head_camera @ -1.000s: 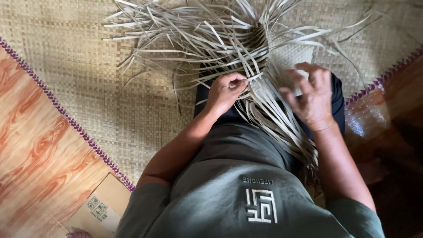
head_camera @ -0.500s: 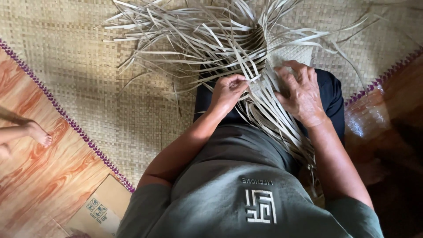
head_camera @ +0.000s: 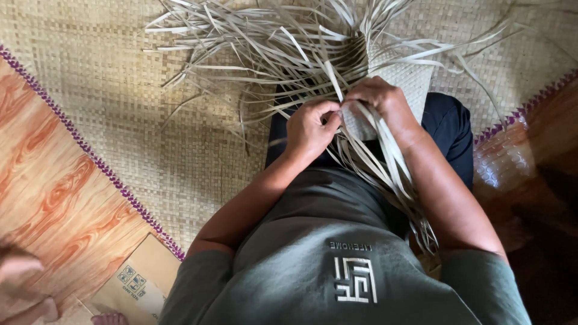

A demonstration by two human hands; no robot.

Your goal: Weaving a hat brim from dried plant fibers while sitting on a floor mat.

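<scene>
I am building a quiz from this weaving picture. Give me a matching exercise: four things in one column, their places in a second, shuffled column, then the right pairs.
Things:
1. pale loose weaving strips
2. flat brown cardboard box
3. purple stitched mat edging
4. person's left hand

Places:
A. bottom left, on the orange wood-pattern floor
B. pinching strips beside the right hand
C. fanned out across the top of the woven straw mat
D. diagonal line between mat and floor

Pairs: 1-C, 2-A, 3-D, 4-B
</scene>
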